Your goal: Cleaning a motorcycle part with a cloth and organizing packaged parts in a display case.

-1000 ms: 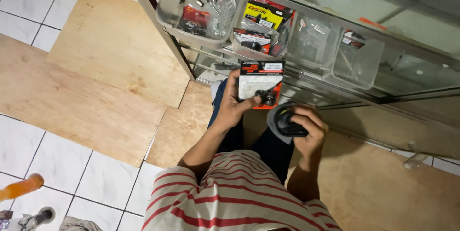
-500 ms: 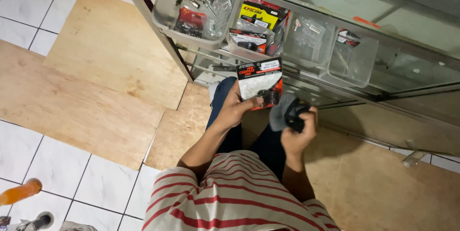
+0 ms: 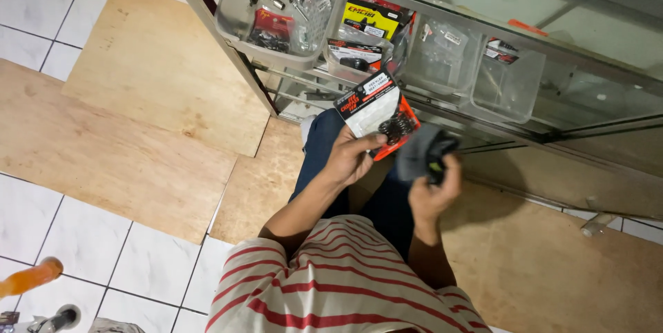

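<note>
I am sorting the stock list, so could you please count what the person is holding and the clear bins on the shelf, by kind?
Carded packets in the left hand: 1, the red, black and white packet
Dark grey cloths in the right hand: 1, the cloth
Clear plastic bins on the shelf: 4
Total: 6

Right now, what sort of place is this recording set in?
Probably a small parts shop: a glass display case holds clear plastic bins of bagged hardware, and the left hand holds a carded packet.
</note>
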